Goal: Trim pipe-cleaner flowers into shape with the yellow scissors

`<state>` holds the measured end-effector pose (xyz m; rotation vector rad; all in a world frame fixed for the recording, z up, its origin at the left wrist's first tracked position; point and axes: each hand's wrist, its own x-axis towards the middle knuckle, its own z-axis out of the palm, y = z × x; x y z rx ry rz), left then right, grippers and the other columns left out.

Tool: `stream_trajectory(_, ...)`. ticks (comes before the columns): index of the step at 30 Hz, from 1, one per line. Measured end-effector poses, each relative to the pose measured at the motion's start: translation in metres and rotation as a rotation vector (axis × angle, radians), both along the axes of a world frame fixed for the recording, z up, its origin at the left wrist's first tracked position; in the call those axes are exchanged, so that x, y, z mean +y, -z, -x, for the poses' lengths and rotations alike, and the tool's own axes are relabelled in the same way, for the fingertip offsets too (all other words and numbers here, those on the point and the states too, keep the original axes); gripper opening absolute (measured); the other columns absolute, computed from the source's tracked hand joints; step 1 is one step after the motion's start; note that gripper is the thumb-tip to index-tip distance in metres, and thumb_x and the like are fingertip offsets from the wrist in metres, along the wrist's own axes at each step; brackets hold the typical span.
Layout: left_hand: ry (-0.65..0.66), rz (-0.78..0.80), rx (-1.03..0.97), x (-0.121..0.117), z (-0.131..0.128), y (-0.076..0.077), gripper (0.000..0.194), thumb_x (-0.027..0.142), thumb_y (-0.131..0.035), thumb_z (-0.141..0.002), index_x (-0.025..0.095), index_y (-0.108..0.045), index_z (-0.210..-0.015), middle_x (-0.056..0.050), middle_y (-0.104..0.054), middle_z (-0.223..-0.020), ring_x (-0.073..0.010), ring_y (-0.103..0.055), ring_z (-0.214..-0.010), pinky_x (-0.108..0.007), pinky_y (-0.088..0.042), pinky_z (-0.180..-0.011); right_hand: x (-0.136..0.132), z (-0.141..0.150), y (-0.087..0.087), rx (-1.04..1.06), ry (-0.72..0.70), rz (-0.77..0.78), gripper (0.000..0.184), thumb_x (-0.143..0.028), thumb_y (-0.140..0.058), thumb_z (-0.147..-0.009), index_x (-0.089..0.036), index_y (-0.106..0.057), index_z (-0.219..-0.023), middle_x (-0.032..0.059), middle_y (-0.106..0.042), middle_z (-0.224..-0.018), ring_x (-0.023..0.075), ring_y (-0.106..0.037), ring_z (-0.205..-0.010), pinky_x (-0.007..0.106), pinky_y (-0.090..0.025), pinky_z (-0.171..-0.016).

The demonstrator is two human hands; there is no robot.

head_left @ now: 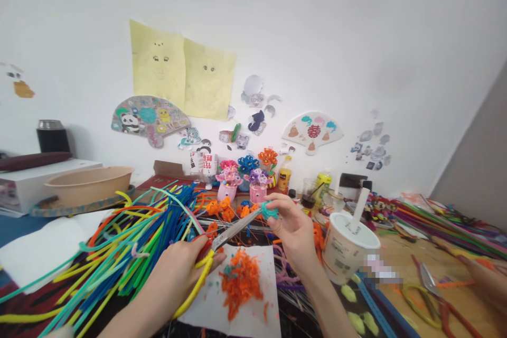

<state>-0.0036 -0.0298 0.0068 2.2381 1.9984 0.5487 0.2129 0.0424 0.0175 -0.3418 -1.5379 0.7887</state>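
Note:
My left hand (pixel 174 269) is closed around the handles of a pair of scissors (pixel 233 229) with red and yellow grips. Their blades point up and to the right. Between the fingertips of my right hand (pixel 296 235) is a small turquoise fuzzy bundle, seemingly coiled pipe cleaner (pixel 270 210), and the scissor tips reach its left edge. Below both hands, a heap of orange fuzzy clippings (pixel 241 282) with a few turquoise bits lies on a white sheet of paper (pixel 202 301).
Many coloured pipe cleaners (pixel 130 253) spread across the left. Fuzzy flower pots (pixel 227 185) and drink bottles (pixel 284 172) line the back. A lidded cup with a straw (pixel 348 248) stands close to my right forearm. Farther right are another person's hand (pixel 485 277) and a second pair of scissors (pixel 430 280).

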Motion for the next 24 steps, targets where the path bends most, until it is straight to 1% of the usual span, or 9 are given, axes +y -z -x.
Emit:
stream_trajectory(4, 0.010, 0.003, 0.010, -0.001, 0.000, -0.001, 0.048, 0.058, -0.032, -0.090, 0.020, -0.060, -0.078, -0.004, -0.062, -0.064, -0.0183, -0.056, -0.057, -0.024, -0.032, -0.053, -0.001, -0.001, -0.001, -0.006, 0.005, -0.013, 0.011, -0.023, -0.066, -0.081, -0.024, -0.069, -0.092, 0.0079, -0.058, -0.107, 0.0233, -0.060, -0.098, 0.037, -0.051, -0.082)
stream_trajectory(10, 0.025, 0.026, 0.030, 0.000, 0.000, -0.002, 0.044, 0.052, -0.033, -0.091, 0.020, -0.058, -0.076, -0.005, -0.064, -0.066, -0.0182, -0.058, -0.057, -0.024, -0.033, -0.054, 0.000, -0.001, -0.001, -0.021, 0.043, -0.023, 0.011, -0.025, -0.067, -0.080, -0.024, -0.070, -0.091, 0.0079, -0.060, -0.106, 0.0225, -0.059, -0.098, 0.036, -0.051, -0.081)
stream_trajectory(17, 0.037, 0.043, -0.010, 0.001, 0.003, 0.003, 0.044, 0.048, -0.030, -0.093, 0.020, -0.058, -0.074, -0.006, -0.066, -0.067, -0.0191, -0.061, -0.059, -0.025, -0.033, -0.055, -0.001, -0.002, -0.001, -0.034, 0.057, -0.034, 0.011, -0.026, -0.067, -0.080, -0.024, -0.070, -0.091, 0.0082, -0.060, -0.104, 0.0232, -0.059, -0.098, 0.036, -0.051, -0.079)
stream_trajectory(20, 0.050, 0.025, -0.022, 0.003, 0.003, 0.006, 0.044, 0.048, -0.030, -0.093, 0.020, -0.059, -0.074, -0.006, -0.066, -0.065, -0.0187, -0.061, -0.058, -0.025, -0.032, -0.054, -0.001, -0.001, -0.001, -0.024, 0.060, -0.032, 0.011, -0.026, -0.067, -0.080, -0.024, -0.070, -0.091, 0.0085, -0.061, -0.103, 0.0236, -0.058, -0.098, 0.036, -0.051, -0.079)
stream_trajectory(24, 0.077, 0.039, -0.064, 0.004, 0.003, 0.010, 0.045, 0.047, -0.031, -0.093, 0.020, -0.060, -0.074, -0.005, -0.066, -0.065, -0.0182, -0.061, -0.057, -0.025, -0.032, -0.053, -0.001, -0.001, -0.001, -0.019, 0.043, -0.036, 0.011, -0.025, -0.066, -0.080, -0.024, -0.069, -0.091, 0.0083, -0.060, -0.104, 0.0229, -0.058, -0.097, 0.036, -0.051, -0.081)
